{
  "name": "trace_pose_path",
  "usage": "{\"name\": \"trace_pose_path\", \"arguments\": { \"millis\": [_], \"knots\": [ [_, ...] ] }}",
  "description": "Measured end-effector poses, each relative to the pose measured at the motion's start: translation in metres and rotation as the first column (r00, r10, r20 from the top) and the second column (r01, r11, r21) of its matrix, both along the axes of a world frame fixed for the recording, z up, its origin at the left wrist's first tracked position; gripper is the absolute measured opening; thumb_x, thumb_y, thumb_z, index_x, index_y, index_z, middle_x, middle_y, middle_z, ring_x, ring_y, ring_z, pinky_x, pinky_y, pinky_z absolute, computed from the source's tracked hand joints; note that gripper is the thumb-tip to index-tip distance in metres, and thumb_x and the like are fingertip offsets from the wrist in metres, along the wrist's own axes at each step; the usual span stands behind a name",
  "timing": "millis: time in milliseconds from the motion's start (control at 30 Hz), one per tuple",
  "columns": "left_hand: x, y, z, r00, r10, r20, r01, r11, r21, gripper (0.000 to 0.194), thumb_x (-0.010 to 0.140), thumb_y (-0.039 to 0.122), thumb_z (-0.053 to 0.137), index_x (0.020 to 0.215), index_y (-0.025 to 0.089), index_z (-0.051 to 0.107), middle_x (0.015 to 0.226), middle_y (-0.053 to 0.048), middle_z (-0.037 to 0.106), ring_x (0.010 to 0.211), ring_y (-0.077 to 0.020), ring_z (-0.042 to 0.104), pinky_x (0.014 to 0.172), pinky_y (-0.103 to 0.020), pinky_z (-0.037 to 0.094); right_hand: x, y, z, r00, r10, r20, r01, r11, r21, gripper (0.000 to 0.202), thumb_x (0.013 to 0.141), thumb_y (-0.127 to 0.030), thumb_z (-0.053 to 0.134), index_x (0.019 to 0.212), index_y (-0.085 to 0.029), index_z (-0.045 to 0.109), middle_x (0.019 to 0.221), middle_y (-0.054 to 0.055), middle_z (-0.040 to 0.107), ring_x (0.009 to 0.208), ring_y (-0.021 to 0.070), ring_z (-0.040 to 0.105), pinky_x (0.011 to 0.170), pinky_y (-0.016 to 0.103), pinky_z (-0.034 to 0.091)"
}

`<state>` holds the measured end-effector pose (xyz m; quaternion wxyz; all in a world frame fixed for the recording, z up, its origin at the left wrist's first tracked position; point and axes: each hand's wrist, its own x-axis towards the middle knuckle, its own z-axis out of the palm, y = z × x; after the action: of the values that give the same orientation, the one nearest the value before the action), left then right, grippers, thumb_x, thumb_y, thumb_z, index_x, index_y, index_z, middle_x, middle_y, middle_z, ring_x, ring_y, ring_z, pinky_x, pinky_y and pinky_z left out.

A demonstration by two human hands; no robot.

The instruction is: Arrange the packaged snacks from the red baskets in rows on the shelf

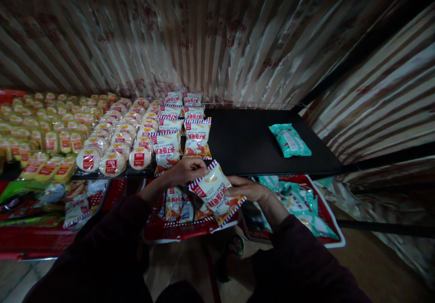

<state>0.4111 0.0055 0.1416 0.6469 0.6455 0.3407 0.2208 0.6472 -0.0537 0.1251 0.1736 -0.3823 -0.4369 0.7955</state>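
Observation:
A white snack bag [214,192] with red lettering and striped edges is held tilted above the middle red basket [190,232]. My right hand [249,190] grips its right side, thumb over the front. My left hand [186,170] is closed at its upper left corner, fingers pressed together. Just behind my left hand, matching bags [197,139] stand upright in two columns on the black shelf [238,142]. More such bags [173,203] lie in the basket below.
Round rice crackers [112,163] and small yellow packs [50,142] fill the shelf's left. A teal bag [289,140] lies at its right. Teal bags fill the right basket [335,230]; mixed snacks lie in the left basket [37,244]. A striped curtain [204,35] hangs behind.

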Motion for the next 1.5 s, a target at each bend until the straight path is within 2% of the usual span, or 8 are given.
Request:
{"name": "trace_pose_path", "arguments": {
  "millis": [167, 433, 600, 733, 900, 1033, 1167, 1500],
  "knots": [
    [-0.001, 0.005, 0.006, 0.993, 0.117, 0.032, -0.116, 0.993, -0.032, 0.021, 0.073, 0.034, 0.062, 0.077, 0.015, 0.057, 0.065, 0.003, 0.056, 0.059, -0.0085, 0.050, 0.056, -0.021, 0.037, 0.005, 0.004, 0.005, 0.975, -0.223, -0.011, 0.223, 0.974, -0.041, 0.050, 0.067, -0.035, 0.077, 0.111, -0.014, 0.063, 0.094, 0.006, 0.073, 0.081, 0.0197, 0.070, 0.081, 0.032, 0.052],
    [0.012, 0.012, -0.002, 0.944, 0.320, 0.082, -0.311, 0.945, -0.104, 0.033, 0.069, 0.045, 0.068, 0.078, 0.015, 0.056, 0.055, 0.006, 0.051, 0.039, -0.0036, 0.037, 0.039, -0.018, 0.026, 0.002, 0.010, 0.018, 0.933, -0.357, 0.040, 0.357, 0.934, 0.011, 0.046, 0.065, -0.039, 0.078, 0.102, -0.014, 0.067, 0.087, 0.006, 0.074, 0.073, 0.0178, 0.069, 0.072, 0.029, 0.053],
    [0.017, 0.010, -0.002, 0.908, 0.388, 0.155, -0.362, 0.916, -0.173, 0.040, 0.069, 0.051, 0.068, 0.085, 0.015, 0.057, 0.055, 0.006, 0.053, 0.041, -0.0048, 0.043, 0.039, -0.017, 0.029, 0.001, 0.010, 0.023, 0.885, -0.465, 0.010, 0.465, 0.885, -0.006, 0.039, 0.064, -0.034, 0.079, 0.096, -0.016, 0.069, 0.080, 0.004, 0.075, 0.066, 0.0161, 0.069, 0.064, 0.025, 0.053],
    [0.018, 0.002, -0.003, 0.864, 0.400, 0.306, -0.312, 0.902, -0.298, 0.037, 0.075, 0.051, 0.063, 0.084, 0.016, 0.056, 0.068, -0.001, 0.059, 0.057, -0.0094, 0.055, 0.048, -0.020, 0.038, -0.005, 0.010, 0.024, 0.844, -0.535, -0.039, 0.535, 0.845, -0.001, 0.034, 0.065, -0.033, 0.078, 0.093, -0.017, 0.070, 0.080, 0.004, 0.075, 0.066, 0.0165, 0.069, 0.065, 0.025, 0.054],
    [0.022, -0.011, 0.000, 0.876, 0.362, 0.318, -0.263, 0.912, -0.314, 0.029, 0.079, 0.045, 0.061, 0.080, 0.018, 0.055, 0.077, -0.003, 0.060, 0.069, -0.0128, 0.058, 0.057, -0.023, 0.044, -0.013, 0.010, 0.025, 0.797, -0.603, -0.043, 0.604, 0.796, 0.033, 0.030, 0.070, -0.033, 0.074, 0.096, -0.019, 0.068, 0.081, 0.004, 0.075, 0.071, 0.0190, 0.071, 0.066, 0.028, 0.055],
    [0.029, -0.018, 0.001, 0.878, 0.347, 0.330, -0.259, 0.924, -0.282, 0.037, 0.073, 0.041, 0.069, 0.099, 0.019, 0.058, 0.096, -0.005, 0.064, 0.081, -0.0157, 0.061, 0.065, -0.025, 0.047, -0.020, 0.010, 0.028, 0.757, -0.650, -0.059, 0.653, 0.757, 0.040, 0.031, 0.068, -0.033, 0.075, 0.095, -0.019, 0.068, 0.080, 0.003, 0.075, 0.068, 0.0191, 0.070, 0.064, 0.028, 0.055],
    [0.034, -0.020, -0.002, 0.858, 0.369, 0.357, -0.254, 0.910, -0.329, 0.052, 0.070, 0.035, 0.073, 0.115, 0.017, 0.056, 0.114, -0.010, 0.064, 0.101, -0.0236, 0.061, 0.089, -0.037, 0.047, -0.030, 0.010, 0.027, 0.720, -0.686, -0.106, 0.693, 0.719, 0.049, 0.036, 0.066, -0.037, 0.077, 0.095, -0.019, 0.067, 0.082, 0.004, 0.075, 0.069, 0.0196, 0.070, 0.065, 0.029, 0.055],
    [0.034, -0.023, -0.001, 0.864, 0.348, 0.365, -0.231, 0.917, -0.326, 0.050, 0.073, 0.032, 0.068, 0.120, 0.017, 0.058, 0.108, -0.007, 0.069, 0.107, -0.0257, 0.060, 0.092, -0.038, 0.047, -0.034, 0.003, 0.016, 0.685, -0.725, -0.069, 0.723, 0.666, 0.181, 0.048, 0.073, -0.052, 0.068, 0.109, -0.021, 0.065, 0.089, 0.004, 0.075, 0.079, 0.0234, 0.071, 0.070, 0.034, 0.056]
  ]
}}
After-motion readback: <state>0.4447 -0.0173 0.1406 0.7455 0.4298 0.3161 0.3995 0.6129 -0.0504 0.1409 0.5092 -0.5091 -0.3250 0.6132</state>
